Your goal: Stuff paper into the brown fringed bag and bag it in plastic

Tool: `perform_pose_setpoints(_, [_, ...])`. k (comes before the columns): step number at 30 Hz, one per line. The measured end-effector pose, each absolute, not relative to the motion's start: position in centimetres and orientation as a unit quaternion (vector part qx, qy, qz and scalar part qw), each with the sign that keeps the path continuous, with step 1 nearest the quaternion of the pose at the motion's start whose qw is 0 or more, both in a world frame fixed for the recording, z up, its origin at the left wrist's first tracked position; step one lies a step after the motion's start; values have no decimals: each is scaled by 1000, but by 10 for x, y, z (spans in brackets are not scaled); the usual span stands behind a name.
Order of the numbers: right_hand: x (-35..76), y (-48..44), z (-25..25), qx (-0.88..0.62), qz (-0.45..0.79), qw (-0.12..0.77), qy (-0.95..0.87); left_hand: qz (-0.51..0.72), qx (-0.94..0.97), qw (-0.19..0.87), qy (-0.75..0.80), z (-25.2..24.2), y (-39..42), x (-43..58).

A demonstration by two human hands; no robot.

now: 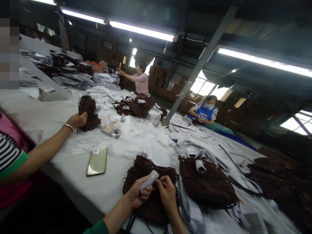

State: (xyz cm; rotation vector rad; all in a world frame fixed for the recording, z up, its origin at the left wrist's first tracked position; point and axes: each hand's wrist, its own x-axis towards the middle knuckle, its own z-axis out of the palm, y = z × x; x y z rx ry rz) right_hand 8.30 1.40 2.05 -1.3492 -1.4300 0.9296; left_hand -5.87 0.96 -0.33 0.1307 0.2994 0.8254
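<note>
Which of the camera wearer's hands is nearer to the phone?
Left. The left hand is to the phone's right in the picture; the right hand is farther right, over the brown bag.

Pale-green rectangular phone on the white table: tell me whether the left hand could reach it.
Likely yes: nothing tall stands between the left hand and the phone, though that hand holds a white-wrapped piece.
</note>
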Motion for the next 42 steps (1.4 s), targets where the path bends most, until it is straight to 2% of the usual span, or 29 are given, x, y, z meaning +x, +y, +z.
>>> perform_pose_setpoints(5, [85, 12, 16, -553, 360, 479, -579, 408, 122, 885, 188, -7, 9, -55])
perform_pose_setpoints(12, [79, 12, 13, -524, 486, 550, -433, 518, 298, 739, 310, -3, 4, -35])
perform_pose_setpoints(17, [73, 10, 14, -567, 468, 559, -383, 540, 392, 665, 334, 0, 1, -29])
perform_pose_setpoints(24, [71, 3, 14, -548, 516, 564, -339, 537, 366, 681, 337, -2, 2, -30])
perform_pose_setpoints(32, [71, 17, 4, -572, 446, 622, -295, 482, 306, 780, 256, -4, 1, -38])
perform_pose_setpoints(38, [77, 22, -6, -586, 433, 616, -300, 456, 338, 737, 367, -2, -4, -35])
perform_pose_setpoints(42, [79, 4, 3, -593, 379, 552, -446, 498, 391, 674, 382, -3, -11, -36])
